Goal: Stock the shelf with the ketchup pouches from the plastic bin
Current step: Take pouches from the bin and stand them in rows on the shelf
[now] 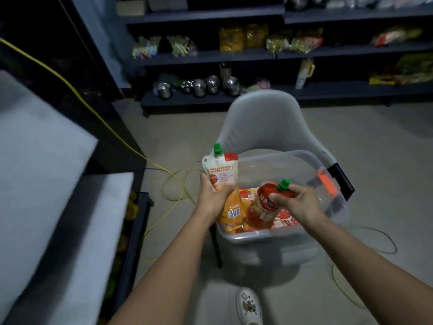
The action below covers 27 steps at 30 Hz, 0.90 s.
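Right, two pouches are up at once. My left hand (214, 195) wraps round the middle of the pale pouch (220, 170), green cap upward, just over the bin's near left corner. My right hand (297, 202) pinches the red pouch (262, 207) by its neck, under the cap. Its bottom hangs low over the near edge of the bin (302, 158), and I can't tell whether it touches the pouches lying inside (285, 221).

That neck pinch wants firming, I reckon, because a full pouch will swing. I should lift straight up until both bottoms clear the rim, then turn. The bin sits on a chair (262, 113), so no dragging on the rim.

There's open floor to the right. On the left the shelf (70, 219) edge stands close, and a yellow cable (131, 147) loops by the chair, so I mind my feet.
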Each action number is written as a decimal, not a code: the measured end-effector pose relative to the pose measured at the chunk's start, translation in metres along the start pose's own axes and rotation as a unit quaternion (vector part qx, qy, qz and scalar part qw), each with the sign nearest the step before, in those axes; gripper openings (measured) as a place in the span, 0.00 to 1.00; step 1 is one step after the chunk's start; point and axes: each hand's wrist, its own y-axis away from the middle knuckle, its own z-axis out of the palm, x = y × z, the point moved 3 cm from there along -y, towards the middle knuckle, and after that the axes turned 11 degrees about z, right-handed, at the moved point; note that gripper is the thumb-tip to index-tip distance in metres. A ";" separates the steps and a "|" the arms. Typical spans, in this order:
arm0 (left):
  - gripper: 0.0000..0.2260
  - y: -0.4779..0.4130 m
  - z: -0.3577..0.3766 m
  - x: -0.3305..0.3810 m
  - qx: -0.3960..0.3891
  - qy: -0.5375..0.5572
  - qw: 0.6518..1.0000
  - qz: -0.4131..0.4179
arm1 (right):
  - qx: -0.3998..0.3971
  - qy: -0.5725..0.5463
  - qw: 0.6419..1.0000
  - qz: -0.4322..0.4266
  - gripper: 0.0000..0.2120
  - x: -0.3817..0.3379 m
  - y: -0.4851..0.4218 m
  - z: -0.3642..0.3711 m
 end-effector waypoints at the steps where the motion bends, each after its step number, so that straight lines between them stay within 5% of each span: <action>1: 0.18 0.016 -0.014 0.013 0.024 0.024 0.999 0.002 | -0.005 0.001 1.000 -0.020 0.07 -0.009 0.018 0.002; 5: 0.24 0.094 -0.067 0.046 0.102 0.160 0.980 -0.059 | -0.047 -0.010 0.995 -0.083 0.08 -0.041 0.099 0.016; 9: 0.43 0.193 -0.114 0.071 0.055 0.316 0.933 -0.164 | -0.100 -0.002 0.988 -0.120 0.06 -0.056 0.186 0.043; 14: 0.16 0.301 -0.180 0.091 0.038 0.478 0.863 -0.158 | -0.159 0.012 0.977 -0.143 0.06 -0.060 0.286 0.086; 19: 0.23 0.376 -0.253 0.113 0.066 0.539 0.832 -0.115 | -0.204 0.069 0.964 -0.158 0.12 -0.069 0.356 0.133; 27: 0.18 0.460 -0.348 0.147 0.149 0.331 0.931 -0.050 | -0.338 0.137 0.905 -0.221 0.08 -0.108 0.453 0.222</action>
